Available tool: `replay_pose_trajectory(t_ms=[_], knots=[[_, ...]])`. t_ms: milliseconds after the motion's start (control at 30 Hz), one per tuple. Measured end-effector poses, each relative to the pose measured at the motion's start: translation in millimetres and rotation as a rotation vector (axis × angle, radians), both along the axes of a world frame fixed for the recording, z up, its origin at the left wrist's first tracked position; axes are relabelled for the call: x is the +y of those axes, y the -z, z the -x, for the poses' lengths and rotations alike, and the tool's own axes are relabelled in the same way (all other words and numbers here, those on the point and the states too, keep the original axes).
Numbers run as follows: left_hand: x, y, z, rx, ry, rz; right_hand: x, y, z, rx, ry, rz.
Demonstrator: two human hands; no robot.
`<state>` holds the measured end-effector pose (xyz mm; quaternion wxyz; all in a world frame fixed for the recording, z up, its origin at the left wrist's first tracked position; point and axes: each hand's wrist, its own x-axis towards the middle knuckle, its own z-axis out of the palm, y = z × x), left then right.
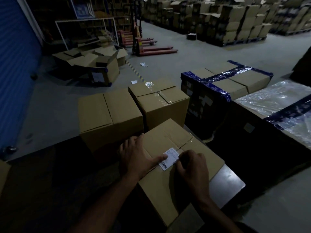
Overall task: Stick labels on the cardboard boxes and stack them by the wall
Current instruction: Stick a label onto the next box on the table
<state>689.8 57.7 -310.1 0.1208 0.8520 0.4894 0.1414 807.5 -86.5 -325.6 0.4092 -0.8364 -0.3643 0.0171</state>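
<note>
A closed cardboard box (170, 184) stands right in front of me on a metal platform. On its top lies a white label (170, 158) with a barcode at its near end. My left hand (136, 157) rests on the box's left edge, and its thumb presses the label's left side. My right hand (191, 167) has curled fingers at the label's right edge; whether they pinch the label or its backing is unclear. Two more plain closed boxes, one at the left (109, 120) and one at the right (161, 103), stand just beyond on the floor.
Boxes wrapped in blue tape (223, 83) and clear film (276, 101) stand to the right. Open empty cartons (94, 64) lie by the blue shutter wall (15, 68) at left. Red pallet jacks (148, 47) and stacked pallets of boxes (235, 19) fill the background.
</note>
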Motion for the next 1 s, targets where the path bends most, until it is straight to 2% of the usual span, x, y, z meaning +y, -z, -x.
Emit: replay_pose_trajectory(t_ms=[67, 167, 233, 300, 333, 500, 600, 767, 933, 1000], knots=[[0, -1, -1, 0.002, -0.001, -0.008, 1, -3, 1, -0.002, 0.021, -0.026], [2, -6, 5, 0.113, -0.029, -0.002, 1, -10, -10, -0.06, -0.03, 0.019], [3, -3, 16, 0.108, -0.055, 0.125, 1, -16, -29, -0.076, -0.09, 0.058], [-1, 1, 29, 0.01, -0.062, 0.319, 0, -23, -48, -0.039, -0.172, 0.075], [-6, 2, 33, -0.014, -0.054, 0.341, -1, -26, -53, -0.015, -0.215, 0.078], [-10, -3, 15, -0.069, 0.006, 0.182, 0, -31, -55, 0.048, -0.29, 0.122], [-15, -3, 4, -0.082, 0.075, 0.185, 1, -21, -43, 0.078, -0.301, 0.115], [-15, 2, 2, -0.095, 0.043, 0.173, 2, -11, -28, 0.038, -0.175, 0.119], [-15, 2, 2, -0.085, 0.049, 0.166, 2, -9, -35, 0.103, -0.242, 0.101], [-15, 1, 2, -0.078, 0.048, 0.155, 5, -9, -35, 0.044, -0.247, 0.139]])
